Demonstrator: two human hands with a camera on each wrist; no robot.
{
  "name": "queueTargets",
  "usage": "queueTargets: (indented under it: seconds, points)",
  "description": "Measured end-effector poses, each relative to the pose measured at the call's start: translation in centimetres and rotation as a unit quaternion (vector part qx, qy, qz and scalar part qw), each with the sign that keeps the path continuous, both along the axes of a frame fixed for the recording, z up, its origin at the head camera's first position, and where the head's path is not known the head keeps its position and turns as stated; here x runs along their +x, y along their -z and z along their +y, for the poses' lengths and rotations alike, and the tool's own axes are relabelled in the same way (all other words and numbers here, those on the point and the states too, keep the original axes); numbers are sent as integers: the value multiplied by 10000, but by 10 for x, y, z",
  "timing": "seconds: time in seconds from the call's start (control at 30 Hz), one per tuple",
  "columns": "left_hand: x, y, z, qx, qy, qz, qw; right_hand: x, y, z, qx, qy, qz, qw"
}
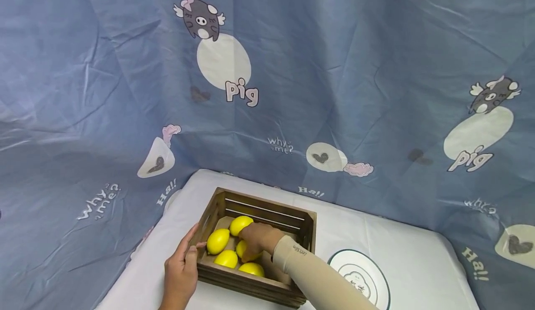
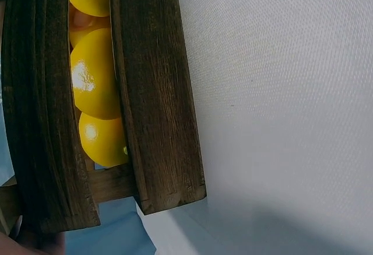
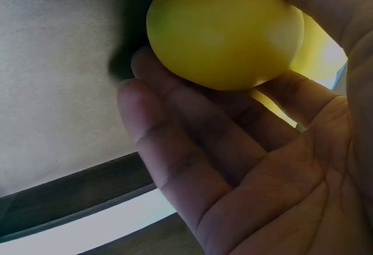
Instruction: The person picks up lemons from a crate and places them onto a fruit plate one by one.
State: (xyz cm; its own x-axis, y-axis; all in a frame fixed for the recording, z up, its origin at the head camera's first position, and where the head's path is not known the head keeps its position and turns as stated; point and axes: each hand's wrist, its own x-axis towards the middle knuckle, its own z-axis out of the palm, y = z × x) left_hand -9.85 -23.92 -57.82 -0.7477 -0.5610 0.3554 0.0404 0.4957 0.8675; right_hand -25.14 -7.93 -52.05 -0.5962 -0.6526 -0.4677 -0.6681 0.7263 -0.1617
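A brown slatted wooden crate (image 1: 255, 291) holds several yellow lemons (image 1: 218, 241). My left hand (image 1: 181, 268) grips the crate's left end, its thumb hooked over the rim. In the left wrist view only blurred fingers show at the lower left corner, beside the crate's dark slats (image 2: 163, 103). Reaching inside, my right hand (image 1: 261, 240) pinches a lemon (image 3: 224, 30) between thumb and fingertips, close over the crate floor. From above, that hand partly covers this lemon. Other lemons lie around it, mostly toward the left side.
A white plate (image 1: 381, 280) with a dark rim and a printed centre sits right of the crate, partly behind my right sleeve. White cloth (image 1: 409, 240) covers the table. A blue patterned curtain (image 1: 284, 59) hangs along the back and left edges.
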Motion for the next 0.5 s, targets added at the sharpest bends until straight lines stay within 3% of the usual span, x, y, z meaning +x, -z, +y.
queueTargets:
  seconds: [0.5]
  points:
    - [-1, 1, -1, -36, 21, 8, 10000, -3, -2, 9, -158, -323, 91, 9993]
